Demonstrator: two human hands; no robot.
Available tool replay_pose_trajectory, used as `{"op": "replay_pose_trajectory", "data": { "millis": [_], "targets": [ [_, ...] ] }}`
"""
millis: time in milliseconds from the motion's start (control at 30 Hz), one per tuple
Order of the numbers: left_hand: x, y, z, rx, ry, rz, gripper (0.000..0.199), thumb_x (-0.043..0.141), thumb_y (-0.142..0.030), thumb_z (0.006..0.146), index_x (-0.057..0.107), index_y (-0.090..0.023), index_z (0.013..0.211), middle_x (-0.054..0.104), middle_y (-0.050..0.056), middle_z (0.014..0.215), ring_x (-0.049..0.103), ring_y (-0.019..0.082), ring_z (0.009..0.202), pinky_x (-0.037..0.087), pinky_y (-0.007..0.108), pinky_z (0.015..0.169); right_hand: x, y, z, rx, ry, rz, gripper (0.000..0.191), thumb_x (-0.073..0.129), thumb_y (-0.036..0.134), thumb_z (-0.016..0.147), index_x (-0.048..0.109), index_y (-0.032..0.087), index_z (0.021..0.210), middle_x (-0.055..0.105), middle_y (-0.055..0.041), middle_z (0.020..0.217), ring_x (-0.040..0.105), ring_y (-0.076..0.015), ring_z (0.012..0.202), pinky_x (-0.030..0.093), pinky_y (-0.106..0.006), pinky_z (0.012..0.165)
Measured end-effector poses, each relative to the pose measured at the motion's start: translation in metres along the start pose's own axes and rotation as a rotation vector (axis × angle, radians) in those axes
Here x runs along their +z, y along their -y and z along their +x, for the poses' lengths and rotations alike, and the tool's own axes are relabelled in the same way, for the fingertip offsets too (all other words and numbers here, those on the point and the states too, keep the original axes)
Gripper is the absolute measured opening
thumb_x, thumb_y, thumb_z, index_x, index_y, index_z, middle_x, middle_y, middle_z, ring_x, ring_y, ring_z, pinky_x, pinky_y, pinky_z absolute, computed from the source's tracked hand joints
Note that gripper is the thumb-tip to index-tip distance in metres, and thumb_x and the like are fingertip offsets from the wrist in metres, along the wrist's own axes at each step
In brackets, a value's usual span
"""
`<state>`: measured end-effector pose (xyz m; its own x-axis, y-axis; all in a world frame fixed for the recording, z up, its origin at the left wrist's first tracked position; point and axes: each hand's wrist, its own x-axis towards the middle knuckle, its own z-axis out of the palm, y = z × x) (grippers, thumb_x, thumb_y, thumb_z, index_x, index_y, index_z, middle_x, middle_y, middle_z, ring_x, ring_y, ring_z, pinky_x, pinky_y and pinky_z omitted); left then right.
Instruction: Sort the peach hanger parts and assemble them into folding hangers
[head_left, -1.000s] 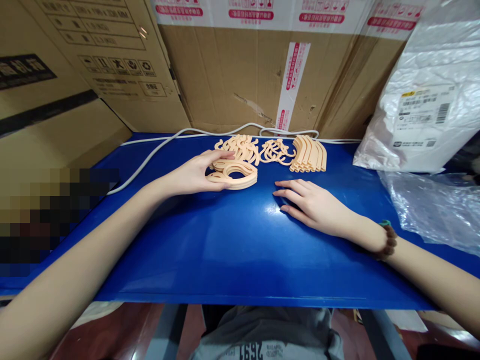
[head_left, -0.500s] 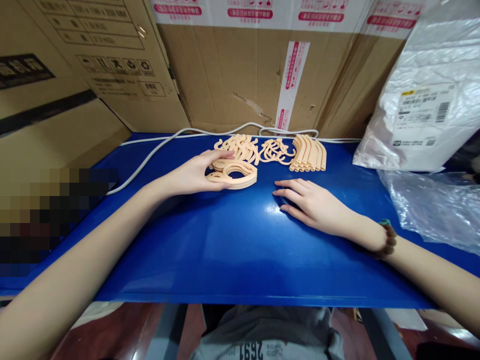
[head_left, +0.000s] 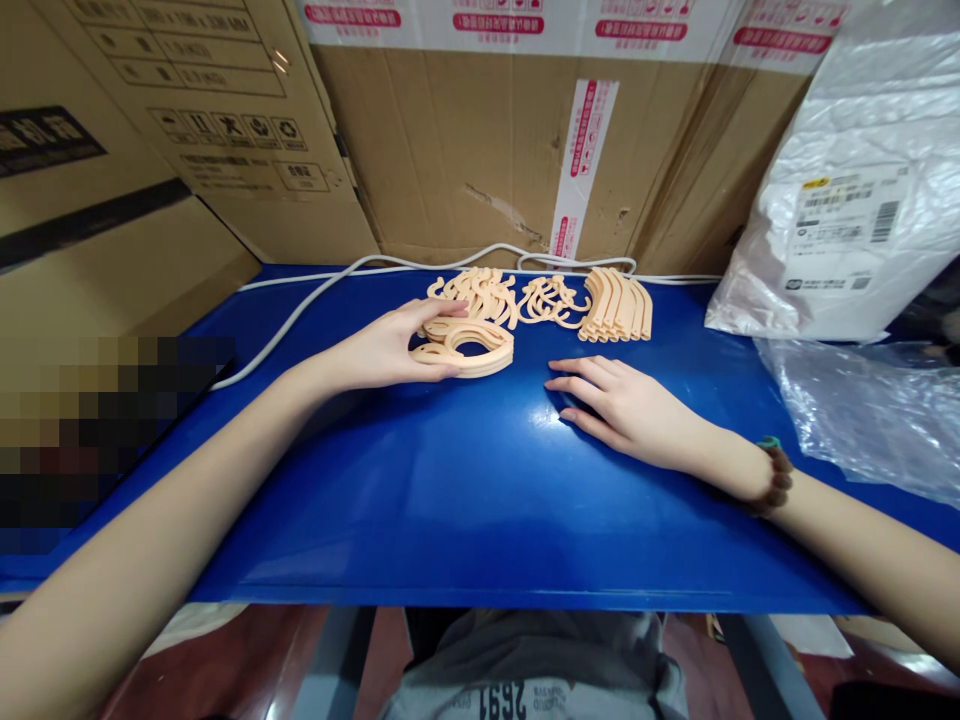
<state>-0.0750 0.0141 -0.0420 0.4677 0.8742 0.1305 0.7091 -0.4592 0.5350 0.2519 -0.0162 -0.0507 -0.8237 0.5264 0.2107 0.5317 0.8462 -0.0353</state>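
My left hand (head_left: 386, 347) is closed around the left end of a small stack of beige looped plastic pieces (head_left: 491, 362), which look like folded hangers. Its thumb lies along the near side and its fingers reach over the top. My right hand (head_left: 619, 405) rests palm down on the blue table (head_left: 450, 500), fingers stretched and apart, holding nothing. Behind the stack lies a pile of curved beige pieces (head_left: 491, 290). Beige hooks (head_left: 551, 300) are heaped to the right of that pile, and beyond them a row of curved arm pieces (head_left: 619, 305) sits side by side.
A white cable (head_left: 352, 268) runs along the table's back edge, against a large cardboard box (head_left: 450, 150). Another carton (head_left: 247, 130) stands at the left. On the right are a white plastic parcel bag (head_left: 832, 220) and clear crumpled plastic (head_left: 862, 410).
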Motion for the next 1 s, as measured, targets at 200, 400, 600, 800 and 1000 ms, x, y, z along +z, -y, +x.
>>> {"op": "replay_pose_trajectory", "data": {
  "millis": [200,400,600,800,1000],
  "targets": [
    [0.005,-0.027,-0.002,0.114,-0.133,0.176,0.074,0.059,-0.056,0.085,0.045,-0.013,0.143,0.046,0.016,0.148,0.039,0.032,0.14,0.029,0.05,0.117,0.0,-0.001,-0.001,0.054,-0.029,-0.055,0.039,0.045,0.042,0.1,0.061,0.016,0.124,0.057,-0.0162,0.135,0.058,-0.0288,0.118,0.048,-0.045,0.097],
    [0.053,-0.088,-0.002,0.388,-0.019,0.383,0.052,0.045,-0.033,0.097,0.042,-0.011,0.144,0.046,0.015,0.15,0.038,0.027,0.142,0.031,0.043,0.118,-0.004,-0.008,-0.003,0.186,-0.098,-0.131,0.034,0.045,0.038,0.1,0.068,0.015,0.109,0.068,-0.0131,0.113,0.062,-0.0279,0.104,0.047,-0.043,0.088],
    [0.077,-0.094,0.008,0.42,0.025,0.455,0.052,0.041,-0.037,0.1,0.045,-0.005,0.142,0.049,0.019,0.147,0.044,0.03,0.137,0.035,0.045,0.114,-0.008,-0.012,-0.004,0.169,-0.121,-0.195,0.031,0.046,0.032,0.099,0.072,0.017,0.103,0.071,-0.0108,0.103,0.062,-0.0257,0.095,0.043,-0.041,0.082],
    [0.074,-0.08,0.005,0.367,0.003,0.475,0.053,0.035,-0.041,0.102,0.05,-0.003,0.138,0.055,0.019,0.14,0.052,0.029,0.129,0.037,0.042,0.112,-0.008,-0.016,-0.006,0.135,-0.099,-0.161,0.03,0.046,0.029,0.099,0.073,0.015,0.103,0.071,-0.0092,0.104,0.065,-0.0232,0.094,0.046,-0.039,0.084],
    [0.077,-0.08,0.003,0.38,0.001,0.47,0.049,0.035,-0.039,0.103,0.051,-0.007,0.137,0.055,0.017,0.14,0.053,0.027,0.128,0.04,0.04,0.11,-0.009,-0.019,-0.008,0.107,-0.051,-0.141,0.031,0.045,0.028,0.1,0.071,0.014,0.108,0.069,-0.0108,0.107,0.065,-0.0222,0.094,0.05,-0.035,0.081]
  ]
}}
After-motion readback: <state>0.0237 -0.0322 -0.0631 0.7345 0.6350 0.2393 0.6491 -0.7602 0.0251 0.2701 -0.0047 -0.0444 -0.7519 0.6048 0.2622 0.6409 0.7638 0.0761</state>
